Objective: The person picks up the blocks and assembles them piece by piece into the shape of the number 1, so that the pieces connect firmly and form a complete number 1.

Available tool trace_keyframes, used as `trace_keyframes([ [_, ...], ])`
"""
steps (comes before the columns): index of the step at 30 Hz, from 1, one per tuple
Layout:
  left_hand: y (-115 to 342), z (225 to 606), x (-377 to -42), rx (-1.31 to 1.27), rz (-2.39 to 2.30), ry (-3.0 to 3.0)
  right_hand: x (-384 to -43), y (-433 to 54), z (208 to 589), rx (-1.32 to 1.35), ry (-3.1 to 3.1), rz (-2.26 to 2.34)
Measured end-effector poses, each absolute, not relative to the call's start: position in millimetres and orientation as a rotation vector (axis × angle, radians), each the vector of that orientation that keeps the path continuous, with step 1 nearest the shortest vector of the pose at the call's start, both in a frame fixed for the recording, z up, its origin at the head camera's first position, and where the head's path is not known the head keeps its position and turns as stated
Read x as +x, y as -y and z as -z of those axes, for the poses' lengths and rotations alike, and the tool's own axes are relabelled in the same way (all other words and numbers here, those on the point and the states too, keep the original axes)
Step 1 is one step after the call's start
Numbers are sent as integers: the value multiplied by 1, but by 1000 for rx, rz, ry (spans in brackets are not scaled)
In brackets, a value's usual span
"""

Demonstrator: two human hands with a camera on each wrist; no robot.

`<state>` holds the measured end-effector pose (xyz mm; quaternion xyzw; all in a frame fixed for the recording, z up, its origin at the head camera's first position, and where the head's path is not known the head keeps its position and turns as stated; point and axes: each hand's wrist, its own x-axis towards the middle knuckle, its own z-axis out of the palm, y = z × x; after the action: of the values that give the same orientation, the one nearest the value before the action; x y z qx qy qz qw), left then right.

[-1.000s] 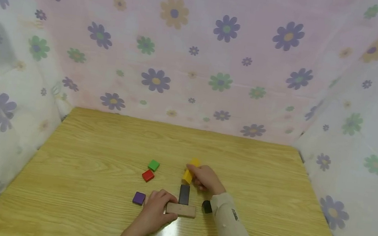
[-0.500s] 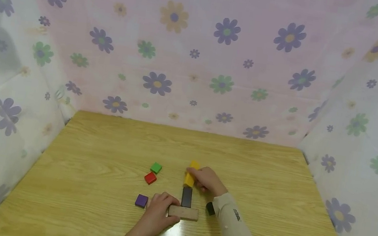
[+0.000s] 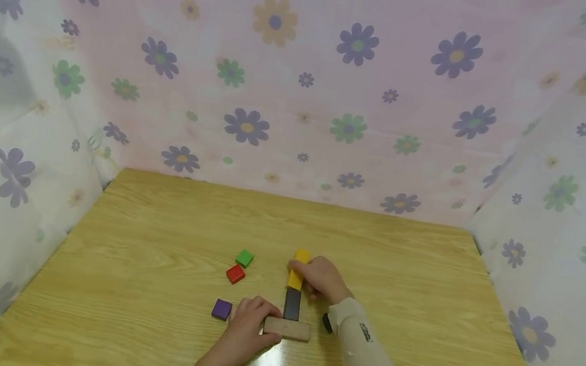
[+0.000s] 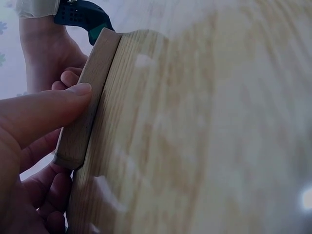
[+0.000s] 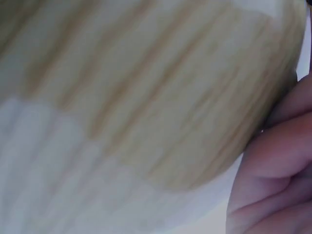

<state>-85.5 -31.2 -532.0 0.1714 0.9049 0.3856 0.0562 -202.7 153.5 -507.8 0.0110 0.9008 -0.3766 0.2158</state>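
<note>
In the head view, my left hand (image 3: 247, 326) grips the left end of a plain wooden block (image 3: 291, 331) lying crosswise. The left wrist view shows the thumb (image 4: 73, 100) against the near side of that wooden block (image 4: 92, 92). A black block (image 3: 292, 305) extends away from its far side. Beyond it, a yellow block (image 3: 295, 279) continues the line, its near end right at the black block's far end. My right hand (image 3: 326, 277) pinches the yellow block, thumb on top, fingers mostly hidden. Only curled fingers (image 5: 278, 161) show in the right wrist view.
Left of the line lie a green block (image 3: 245, 258), a red block (image 3: 236, 274) and a purple block (image 3: 221, 309), the purple one close beside my left hand. Flowered cloth (image 3: 302, 115) surrounds the wood-grain table (image 3: 164, 221) at the back and sides.
The yellow block has turned from a slant to nearly straight in line with the black block, my right hand holding it throughout. My left hand keeps its grip on the wooden block.
</note>
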Motion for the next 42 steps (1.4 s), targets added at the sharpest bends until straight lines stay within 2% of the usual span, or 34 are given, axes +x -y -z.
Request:
trace_keyframes([
  [17,31,530,-85,527,-1173,-2745,-198,-143,503,31,-2663,839],
  [42,31,533,-87,540,-1142,-2761,-203,-146,504,57,-2630,853],
])
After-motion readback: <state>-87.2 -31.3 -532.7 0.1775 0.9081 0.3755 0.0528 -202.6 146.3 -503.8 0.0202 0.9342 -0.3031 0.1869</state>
